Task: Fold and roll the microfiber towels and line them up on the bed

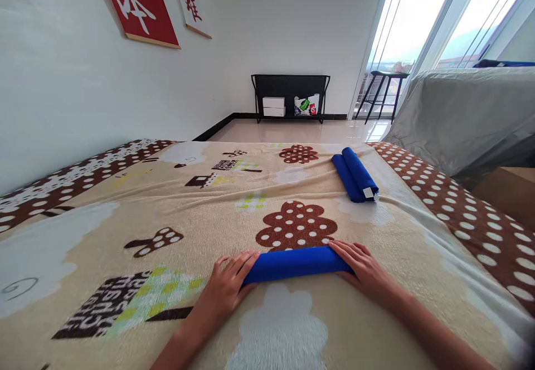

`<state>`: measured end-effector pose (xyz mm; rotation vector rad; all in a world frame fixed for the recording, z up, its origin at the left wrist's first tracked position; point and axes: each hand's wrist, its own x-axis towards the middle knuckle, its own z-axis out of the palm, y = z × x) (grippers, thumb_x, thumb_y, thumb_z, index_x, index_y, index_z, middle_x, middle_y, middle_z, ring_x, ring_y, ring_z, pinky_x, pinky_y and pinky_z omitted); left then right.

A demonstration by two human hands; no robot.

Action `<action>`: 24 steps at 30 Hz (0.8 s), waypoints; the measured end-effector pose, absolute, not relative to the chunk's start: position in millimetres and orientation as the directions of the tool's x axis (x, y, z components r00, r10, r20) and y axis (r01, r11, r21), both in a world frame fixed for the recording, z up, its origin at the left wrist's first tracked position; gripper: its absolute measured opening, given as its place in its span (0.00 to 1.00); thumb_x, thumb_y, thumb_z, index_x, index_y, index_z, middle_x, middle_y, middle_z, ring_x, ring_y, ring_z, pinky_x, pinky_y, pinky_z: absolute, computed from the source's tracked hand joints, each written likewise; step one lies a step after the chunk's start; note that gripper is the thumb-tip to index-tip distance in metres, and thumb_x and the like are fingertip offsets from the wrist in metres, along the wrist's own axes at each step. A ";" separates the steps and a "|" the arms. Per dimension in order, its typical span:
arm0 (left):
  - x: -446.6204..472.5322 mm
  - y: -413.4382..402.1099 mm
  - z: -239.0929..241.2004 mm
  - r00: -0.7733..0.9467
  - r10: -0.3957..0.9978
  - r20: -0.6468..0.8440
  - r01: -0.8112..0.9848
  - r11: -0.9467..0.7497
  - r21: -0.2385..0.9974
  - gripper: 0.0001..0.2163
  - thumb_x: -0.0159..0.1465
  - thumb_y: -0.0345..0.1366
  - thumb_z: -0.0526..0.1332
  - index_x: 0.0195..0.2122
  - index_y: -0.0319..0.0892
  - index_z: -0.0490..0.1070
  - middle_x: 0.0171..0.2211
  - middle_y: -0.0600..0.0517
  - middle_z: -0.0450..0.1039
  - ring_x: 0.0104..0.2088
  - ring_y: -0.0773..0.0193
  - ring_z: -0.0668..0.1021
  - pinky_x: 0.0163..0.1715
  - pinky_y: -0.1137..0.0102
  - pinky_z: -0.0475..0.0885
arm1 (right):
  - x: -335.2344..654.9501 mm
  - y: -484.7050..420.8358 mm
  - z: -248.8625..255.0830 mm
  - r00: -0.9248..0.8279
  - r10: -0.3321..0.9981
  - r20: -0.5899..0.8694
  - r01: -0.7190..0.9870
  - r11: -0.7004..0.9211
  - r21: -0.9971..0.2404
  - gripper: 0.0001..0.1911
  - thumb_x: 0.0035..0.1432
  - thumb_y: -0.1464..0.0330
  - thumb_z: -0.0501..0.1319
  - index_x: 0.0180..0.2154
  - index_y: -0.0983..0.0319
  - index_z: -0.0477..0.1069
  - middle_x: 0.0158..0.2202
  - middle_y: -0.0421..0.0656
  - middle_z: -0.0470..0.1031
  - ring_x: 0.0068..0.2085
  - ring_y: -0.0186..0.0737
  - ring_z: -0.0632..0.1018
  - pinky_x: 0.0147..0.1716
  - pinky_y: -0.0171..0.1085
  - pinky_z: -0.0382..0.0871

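Note:
A rolled blue cloth [297, 264] lies crosswise on the patterned blanket [217, 230], just in front of me. Its left end is in my left hand [229, 278], fingers over the top and thumb at the near side. My right hand [361, 267] grips the opposite end in the same way, with its thumb low beside the roll. Further off to the right, two more blue cloth rolls [355, 175] rest side by side, touching, with a white tag at the near end; neither hand is on them.
The blanket covers a bed-like surface with brown dotted borders. Beyond its far edge stands a black rack [290, 88] holding white boxes. A grey-covered piece of furniture [455, 113], a cardboard box [507, 191] and a black stool [383, 91] are at the right.

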<state>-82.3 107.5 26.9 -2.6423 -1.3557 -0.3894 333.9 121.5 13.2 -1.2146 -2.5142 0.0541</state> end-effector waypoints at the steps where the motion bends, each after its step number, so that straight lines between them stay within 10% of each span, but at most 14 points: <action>1: -83.4 110.7 27.0 0.571 0.770 0.285 0.804 -0.595 -0.001 0.26 0.72 0.43 0.54 0.69 0.51 0.51 0.62 0.49 0.69 0.59 0.57 0.72 0.57 0.59 0.60 | 334.3 123.5 13.7 -0.572 0.768 0.288 0.748 0.632 -0.200 0.32 0.69 0.59 0.53 0.70 0.54 0.46 0.67 0.46 0.61 0.66 0.43 0.64 0.61 0.49 0.62; 13: -88.4 119.4 40.3 0.526 0.842 0.122 0.809 -0.539 0.232 0.20 0.71 0.39 0.54 0.64 0.49 0.62 0.62 0.45 0.69 0.60 0.53 0.71 0.56 0.56 0.59 | 335.1 139.3 41.7 -0.601 0.756 0.259 0.724 0.652 -0.224 0.25 0.64 0.60 0.61 0.60 0.59 0.67 0.52 0.50 0.77 0.51 0.47 0.78 0.53 0.48 0.68; 24: -21.7 99.7 60.0 0.494 0.869 0.001 0.742 -0.422 0.521 0.23 0.65 0.43 0.61 0.61 0.46 0.65 0.56 0.45 0.73 0.54 0.52 0.71 0.57 0.57 0.63 | 324.7 126.1 246.8 -0.500 0.816 0.290 0.766 0.573 -0.292 0.24 0.55 0.47 0.64 0.44 0.56 0.76 0.30 0.37 0.76 0.31 0.33 0.73 0.33 0.35 0.63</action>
